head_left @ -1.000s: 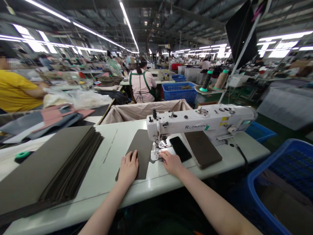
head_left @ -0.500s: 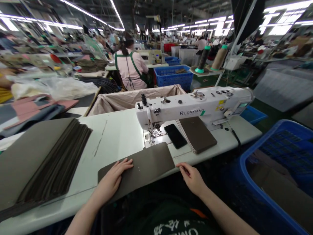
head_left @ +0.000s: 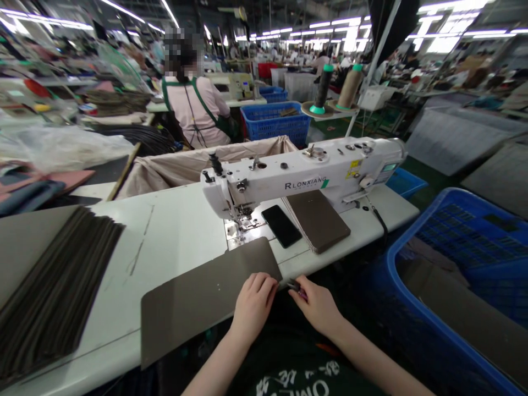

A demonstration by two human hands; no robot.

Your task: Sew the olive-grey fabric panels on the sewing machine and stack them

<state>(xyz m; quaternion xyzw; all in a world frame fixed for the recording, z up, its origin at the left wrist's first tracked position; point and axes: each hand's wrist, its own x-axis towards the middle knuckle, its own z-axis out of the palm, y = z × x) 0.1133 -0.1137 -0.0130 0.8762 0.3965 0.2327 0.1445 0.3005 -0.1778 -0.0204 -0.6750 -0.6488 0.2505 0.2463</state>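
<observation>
A flat grey-brown panel (head_left: 198,294) with rounded corners lies on the table's front edge, part of it hanging over. My left hand (head_left: 253,300) is closed at its right end, fingertips pinched at the edge near the corner. Just to the right, my right hand (head_left: 317,305) is closed round a small tool that looks like thread snips (head_left: 293,285); its dark tip points at the left fingertips and the rest is mostly hidden. Beyond the panel stands the white sewing machine (head_left: 264,187), its needle area lit. A black phone (head_left: 281,226) lies beside a stack of brown panels (head_left: 324,223).
A tall pile of similar panels (head_left: 53,286) covers the table's left side. On the right, a large blue basket (head_left: 396,264) stands beside the table, with panels in it. Thread cones (head_left: 323,91) rise behind the machine. A person (head_left: 196,110) sits farther back.
My left hand has moved right, from lying spread on the panel to its right edge beside my right hand. A tool now shows in my right hand. The view has shifted rightward.
</observation>
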